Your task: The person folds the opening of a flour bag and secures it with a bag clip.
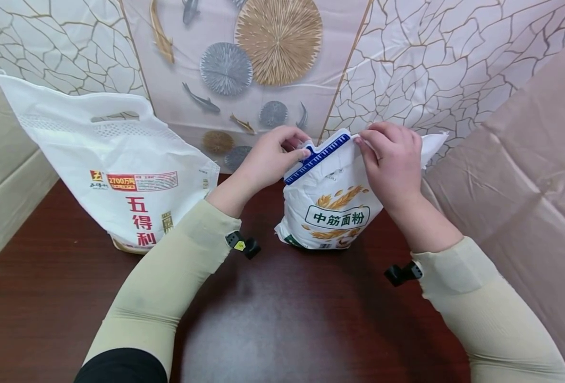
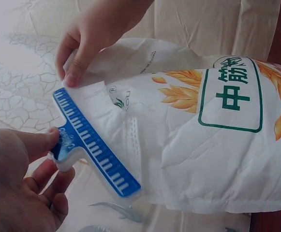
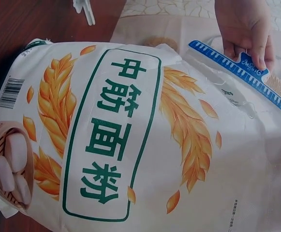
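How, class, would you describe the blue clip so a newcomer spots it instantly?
On the dark tabletop, find the flour bag printed with wheat ears. At its top edge, the left hand pinches the sealing clip, its striped blue bar distinct against the bag's white.

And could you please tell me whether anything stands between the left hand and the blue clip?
Nothing visible does: the left hand pinches the blue clip, which lies across the top of the flour bag; the right hand pinches the bag's edge nearby. The larger white bag stands apart, to the left.
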Tool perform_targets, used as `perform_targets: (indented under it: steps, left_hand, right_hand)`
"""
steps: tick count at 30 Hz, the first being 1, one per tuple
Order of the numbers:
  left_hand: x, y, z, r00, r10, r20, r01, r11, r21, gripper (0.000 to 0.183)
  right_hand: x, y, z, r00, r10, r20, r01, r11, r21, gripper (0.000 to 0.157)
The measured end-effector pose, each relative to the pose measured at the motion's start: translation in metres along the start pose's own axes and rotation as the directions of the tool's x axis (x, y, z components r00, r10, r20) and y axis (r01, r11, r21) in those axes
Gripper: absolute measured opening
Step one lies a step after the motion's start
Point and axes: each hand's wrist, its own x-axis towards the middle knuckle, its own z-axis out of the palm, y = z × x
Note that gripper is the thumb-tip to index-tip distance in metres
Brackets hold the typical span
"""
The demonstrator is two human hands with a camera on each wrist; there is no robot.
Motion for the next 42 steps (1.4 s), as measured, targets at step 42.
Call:
perform_targets:
  steps: [42]
  left_hand:
    - [-0.011, -0.015, 0.019, 0.998, 0.068, -0.01, -0.066, 0.991, 0.117, 0.022]
  right_hand:
    - [0.002, 0.0, -0.003, 0.999, 0.038, 0.025, -0.038, 0.999, 0.02, 0.02]
